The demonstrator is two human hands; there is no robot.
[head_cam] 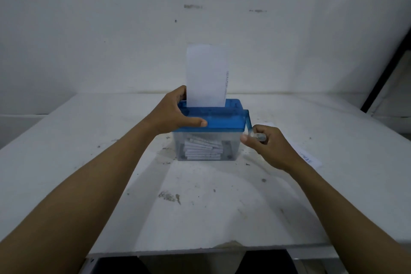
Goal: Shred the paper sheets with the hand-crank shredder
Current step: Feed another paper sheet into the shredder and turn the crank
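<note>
A hand-crank shredder with a blue lid [222, 119] and a clear bin [208, 148] stands mid-table. A white paper sheet [206, 75] stands upright in the lid's slot. Several white paper strips [202, 149] lie piled inside the bin. My left hand [172, 113] clasps the lid's left end, thumb along the front edge. My right hand [264, 147] grips the knob of the blue crank [248, 121] on the shredder's right side, the crank arm pointing down toward me.
The white table [200, 202] is stained and scuffed, with its front edge close to me. More paper [304, 153] lies flat to the right, partly under my right wrist. A white wall rises just behind the table.
</note>
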